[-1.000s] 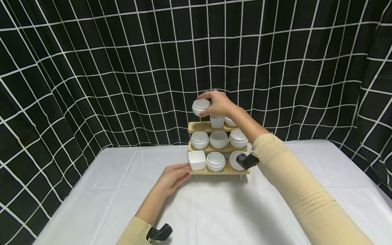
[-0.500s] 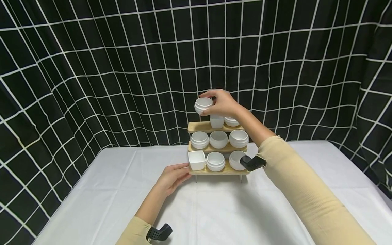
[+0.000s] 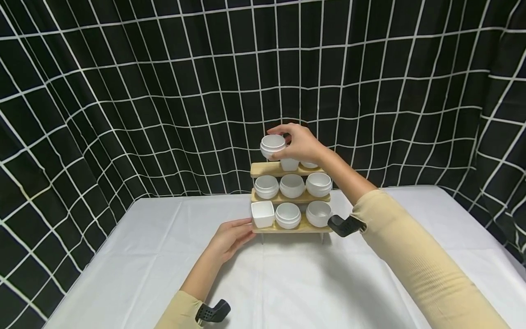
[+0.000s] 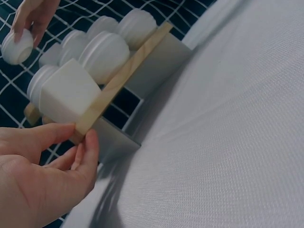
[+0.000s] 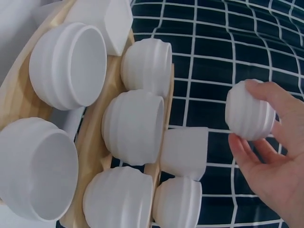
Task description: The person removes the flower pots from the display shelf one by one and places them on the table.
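A: Position of the small white ribbed round pot [image 3: 273, 146]?

B: It is held in the air above the left end of the top tier of the three-tier wooden step rack [image 3: 287, 197]. The right hand [image 3: 301, 142] holds it; its fingers [image 5: 280, 102] are curled round the pot's side, pinching it against the thumb.

A: And the left hand [image 3: 231, 237]?

B: It rests on the white-clothed counter [image 3: 139, 265] at the rack's lower left corner. Its fingers [image 4: 85, 152] lie straight and close together, touching the end of the bottom plank just below the white square pot [image 3: 263, 214].

A: Rack contents?

B: White pots on every tier; three on the middle and bottom ones.
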Tool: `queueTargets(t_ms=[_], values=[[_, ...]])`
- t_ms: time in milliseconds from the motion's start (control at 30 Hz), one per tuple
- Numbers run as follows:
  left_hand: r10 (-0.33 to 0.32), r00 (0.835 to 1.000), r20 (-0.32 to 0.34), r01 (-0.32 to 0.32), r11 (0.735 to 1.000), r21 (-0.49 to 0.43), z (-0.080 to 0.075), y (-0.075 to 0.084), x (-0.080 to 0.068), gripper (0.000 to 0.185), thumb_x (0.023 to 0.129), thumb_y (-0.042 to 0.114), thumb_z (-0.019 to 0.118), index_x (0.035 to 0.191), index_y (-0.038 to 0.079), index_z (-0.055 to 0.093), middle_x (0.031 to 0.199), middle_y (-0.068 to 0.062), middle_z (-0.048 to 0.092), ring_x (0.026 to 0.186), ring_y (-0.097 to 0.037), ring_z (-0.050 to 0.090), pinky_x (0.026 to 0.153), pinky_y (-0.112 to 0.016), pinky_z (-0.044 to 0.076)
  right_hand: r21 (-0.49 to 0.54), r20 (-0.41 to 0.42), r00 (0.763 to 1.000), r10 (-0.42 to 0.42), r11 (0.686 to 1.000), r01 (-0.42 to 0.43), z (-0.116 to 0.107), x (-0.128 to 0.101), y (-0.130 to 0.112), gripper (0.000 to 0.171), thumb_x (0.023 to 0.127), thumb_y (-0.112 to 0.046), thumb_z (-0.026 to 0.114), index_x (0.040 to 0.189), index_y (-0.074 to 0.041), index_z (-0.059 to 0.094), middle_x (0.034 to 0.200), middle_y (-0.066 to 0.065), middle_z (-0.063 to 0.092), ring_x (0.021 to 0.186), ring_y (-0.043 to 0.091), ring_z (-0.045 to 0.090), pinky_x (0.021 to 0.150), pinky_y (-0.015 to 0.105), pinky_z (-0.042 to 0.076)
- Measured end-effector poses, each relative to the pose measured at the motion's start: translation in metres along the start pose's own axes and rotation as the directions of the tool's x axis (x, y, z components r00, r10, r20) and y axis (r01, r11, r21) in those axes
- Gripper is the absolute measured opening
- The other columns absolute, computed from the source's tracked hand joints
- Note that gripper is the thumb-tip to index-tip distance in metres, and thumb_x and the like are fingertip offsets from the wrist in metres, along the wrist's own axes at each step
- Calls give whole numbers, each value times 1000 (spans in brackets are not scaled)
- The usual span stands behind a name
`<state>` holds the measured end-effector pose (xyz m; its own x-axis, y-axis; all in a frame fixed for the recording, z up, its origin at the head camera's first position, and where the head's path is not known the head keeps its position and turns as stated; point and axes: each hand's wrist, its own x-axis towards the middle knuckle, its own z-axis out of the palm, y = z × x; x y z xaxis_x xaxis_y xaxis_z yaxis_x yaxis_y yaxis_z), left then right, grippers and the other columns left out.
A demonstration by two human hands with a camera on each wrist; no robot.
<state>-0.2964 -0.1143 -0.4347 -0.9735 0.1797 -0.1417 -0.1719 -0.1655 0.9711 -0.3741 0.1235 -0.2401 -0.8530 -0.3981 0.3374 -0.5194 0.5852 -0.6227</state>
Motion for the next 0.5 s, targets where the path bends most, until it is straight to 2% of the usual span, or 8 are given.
queueTargets(t_ms=[200,500], values=[[-1,1000,-6,1,1000,-6,1,2,-1,41,103,-8,57,141,-22,50,139,-39,58,102,-17,72,101,-29,63,23,7,1000,-8,1000,8,3,-5,0,67,82,-10,86,144,0,61,140,21,59,121,41,57,100,47,56],[10,1000,2,-10,1000,-12,1,1,-2,40,103,-9,56,140,-23,50,138,-39,59,101,-17,72,101,-29,64,53,-3,1000,10,999,-9,6,-16,1,65,83,-9,87,143,-2,63,142,21,58,121,39,60,100,44,59]])
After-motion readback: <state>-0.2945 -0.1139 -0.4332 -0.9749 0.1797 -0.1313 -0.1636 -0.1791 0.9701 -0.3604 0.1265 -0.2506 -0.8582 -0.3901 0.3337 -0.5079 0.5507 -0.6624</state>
